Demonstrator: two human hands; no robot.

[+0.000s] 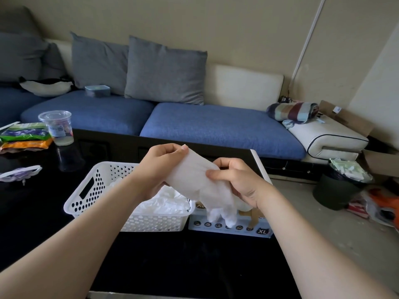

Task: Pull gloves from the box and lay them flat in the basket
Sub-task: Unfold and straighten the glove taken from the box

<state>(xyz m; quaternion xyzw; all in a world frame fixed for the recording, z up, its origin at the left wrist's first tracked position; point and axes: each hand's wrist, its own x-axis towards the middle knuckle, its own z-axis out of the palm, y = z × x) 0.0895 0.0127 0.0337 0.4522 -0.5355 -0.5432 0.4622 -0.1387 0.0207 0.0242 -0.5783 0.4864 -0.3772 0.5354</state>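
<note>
You were at the smoothing step: one glove point(194, 180) was out of the box point(228, 228) and held up between your hands, above where the basket point(86, 190) and box stood side by side on the dark table point(172, 255). Your left hand point(160, 167) pinched the cuff end between thumb and fingers; your right hand point(237, 180) gripped the palm part, fingers curled round its edge. The next move, as I judge it, called for carrying the glove left over the basket, lowering it onto the pile of gloves point(164, 201) there, and releasing it without bunching. The glove looked thin, milky and translucent, stretched fairly flat between your grips, its finger ends hanging limp and crumpled before the box.
</note>
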